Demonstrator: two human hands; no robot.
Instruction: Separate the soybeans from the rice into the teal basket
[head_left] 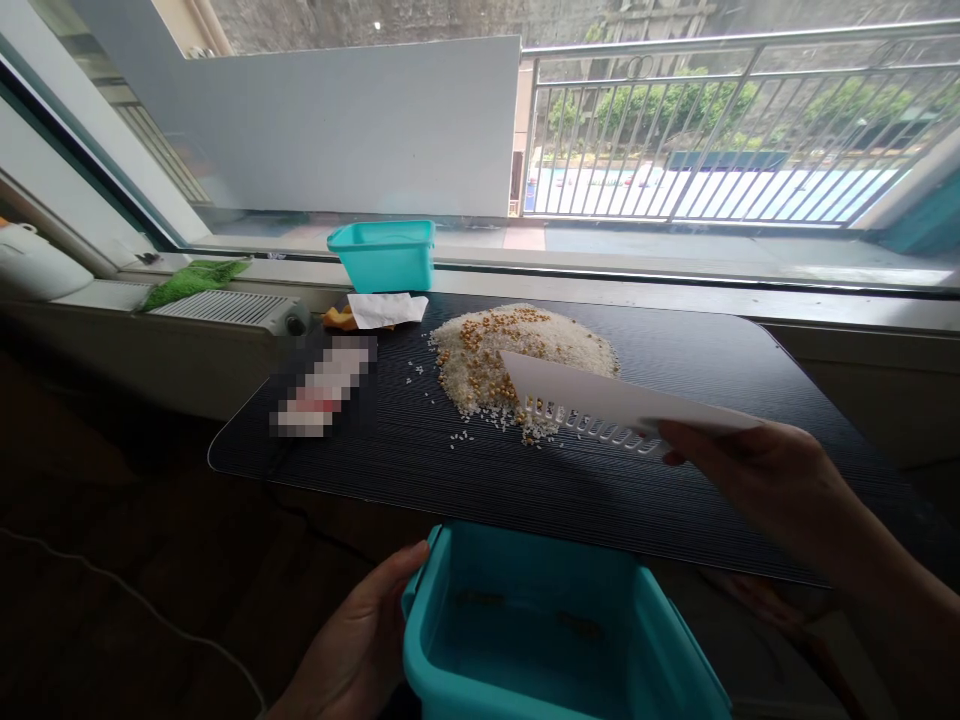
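**Slotted scraper at the grain pile, tub held below**

Our right hand (pixel 757 480) is closed around the near end of a white slotted scraper (pixel 600 400), fingers curled over its edge. The scraper's far end rests against the near side of the grain pile (pixel 525 350), a heap of white rice mixed with yellow kernels; a few loose grains lie scattered just beside it.

Our left hand (pixel 360 640) grips the left rim of a teal tub (pixel 555 640), thumb up at the corner. We hold it below the near edge of the black ribbed tabletop (pixel 675 500), and a few yellowish bits lie on its bottom.

Farther back, a crumpled white paper (pixel 386 308) lies near the pile. Behind it a second teal tub (pixel 384 255) stands on the windowsill, with a green cloth (pixel 193 280) well to its left.
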